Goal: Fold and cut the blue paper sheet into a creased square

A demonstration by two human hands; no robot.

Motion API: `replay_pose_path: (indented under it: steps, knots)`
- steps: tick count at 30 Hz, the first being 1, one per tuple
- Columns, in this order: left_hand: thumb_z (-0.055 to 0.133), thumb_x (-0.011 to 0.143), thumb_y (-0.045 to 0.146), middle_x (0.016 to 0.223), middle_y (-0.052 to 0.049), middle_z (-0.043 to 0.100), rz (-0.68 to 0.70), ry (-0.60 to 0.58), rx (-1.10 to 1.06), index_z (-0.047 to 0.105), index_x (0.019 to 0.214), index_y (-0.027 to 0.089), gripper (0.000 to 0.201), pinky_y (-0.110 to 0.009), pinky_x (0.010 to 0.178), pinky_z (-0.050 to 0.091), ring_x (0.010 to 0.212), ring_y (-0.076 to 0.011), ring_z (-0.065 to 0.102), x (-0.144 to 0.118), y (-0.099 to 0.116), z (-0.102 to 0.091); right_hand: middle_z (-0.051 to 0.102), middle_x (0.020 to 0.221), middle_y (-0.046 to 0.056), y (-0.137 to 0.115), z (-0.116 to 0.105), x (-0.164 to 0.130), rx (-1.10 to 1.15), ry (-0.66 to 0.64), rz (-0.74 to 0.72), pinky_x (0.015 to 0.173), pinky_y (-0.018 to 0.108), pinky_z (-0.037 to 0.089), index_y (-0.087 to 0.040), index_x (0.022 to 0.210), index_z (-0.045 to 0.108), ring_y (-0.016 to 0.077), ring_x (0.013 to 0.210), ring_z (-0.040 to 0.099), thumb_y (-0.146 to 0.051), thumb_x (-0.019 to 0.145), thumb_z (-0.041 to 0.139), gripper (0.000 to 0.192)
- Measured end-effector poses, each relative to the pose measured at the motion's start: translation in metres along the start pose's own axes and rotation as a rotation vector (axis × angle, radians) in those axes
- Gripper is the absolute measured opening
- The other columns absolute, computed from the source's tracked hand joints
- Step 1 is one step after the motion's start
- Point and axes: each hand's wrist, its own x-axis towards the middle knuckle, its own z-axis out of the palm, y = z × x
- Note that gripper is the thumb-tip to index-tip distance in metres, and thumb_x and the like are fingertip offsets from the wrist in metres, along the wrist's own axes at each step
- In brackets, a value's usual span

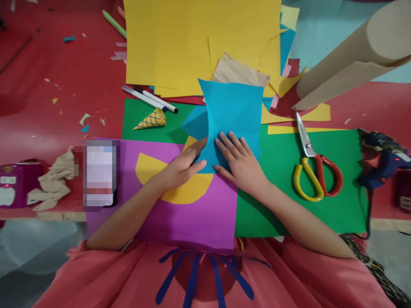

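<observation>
The red table (64, 107) carries a large stack of yellow paper (199, 38) at the far side, with a green sheet (308, 192) and a purple sheet (192, 218) laid near the person. A brown paper roll (349, 55) crosses the upper right corner. The blue paper (233, 115) lies at centre, overlapping both sheets, its near edge under both hands. The right hand (239, 160) lies flat on it, fingers spread, pressing down and gripping nothing. The left hand (183, 167) presses the paper's left edge with fingers together, pinching at a fold as far as can be seen. A yellow semicircle (180, 190) lies partly beneath the left hand. Scissors (313, 164) rest on the green sheet, well right of the hands. A glue gun (383, 158) sits at the right edge. Two markers (150, 98) and a yellow paper cone (152, 119) lie beyond the left hand.
</observation>
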Motion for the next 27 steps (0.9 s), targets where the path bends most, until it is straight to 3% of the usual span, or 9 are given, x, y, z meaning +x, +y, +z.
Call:
replay_pose_path:
  steps: [5, 10, 16, 21, 27]
  knots:
    - [0.036, 0.099, 0.033, 0.161, -0.009, 0.02, 0.211, -0.074, 0.256, 0.013, 0.155, 0.021, 0.063, -0.045, 0.121, 0.021, 0.148, -0.0267, 0.022, 0.001, -0.002, 0.004, 0.034, 0.156, 0.014, 0.005, 0.003, 0.002, 0.001, 0.039, -0.04, 0.12, 0.051, 0.02, -0.01, 0.149, 0.035, 0.0299, 0.147, 0.024, -0.049, 0.097, 0.041, 0.065]
    - [0.037, 0.098, 0.039, 0.162, -0.015, 0.014, 0.289, -0.093, 0.52, 0.003, 0.155, 0.016, 0.07, -0.048, 0.12, 0.017, 0.15, -0.0286, 0.013, 0.003, -0.006, 0.01, 0.036, 0.155, 0.015, 0.009, 0.002, 0.004, 0.052, 0.059, -0.038, 0.119, 0.056, 0.02, -0.012, 0.145, 0.041, 0.0302, 0.147, 0.025, -0.044, 0.097, 0.042, 0.058]
    - [0.033, 0.094, 0.061, 0.159, -0.022, 0.019, 0.265, -0.113, 0.708, 0.013, 0.153, 0.005, 0.084, -0.051, 0.12, 0.009, 0.15, -0.032, 0.01, 0.006, -0.008, 0.018, 0.056, 0.139, 0.017, 0.018, 0.0, 0.004, 0.224, 0.061, -0.002, 0.112, 0.057, 0.034, -0.013, 0.126, 0.06, 0.0314, 0.141, 0.037, -0.033, 0.095, 0.038, 0.043]
    - [0.027, 0.097, 0.058, 0.158, -0.02, 0.022, 0.262, -0.071, 0.766, 0.021, 0.152, 0.006, 0.076, -0.05, 0.12, 0.007, 0.149, -0.0303, 0.014, 0.007, -0.009, 0.023, 0.06, 0.134, 0.014, 0.027, -0.01, 0.002, 0.52, 0.234, 0.004, 0.102, 0.051, 0.048, -0.017, 0.127, 0.059, 0.0301, 0.126, 0.055, -0.044, 0.096, 0.037, 0.047]
    - [0.034, 0.099, 0.037, 0.158, -0.016, 0.027, 0.207, -0.052, 0.7, 0.032, 0.149, 0.011, 0.056, -0.052, 0.119, 0.016, 0.147, -0.0296, 0.022, 0.007, -0.001, 0.019, 0.059, 0.136, 0.013, 0.037, -0.009, -0.002, 0.325, 0.152, -0.062, 0.111, 0.054, 0.038, -0.019, 0.13, 0.058, 0.0288, 0.135, 0.046, -0.05, 0.097, 0.03, 0.053]
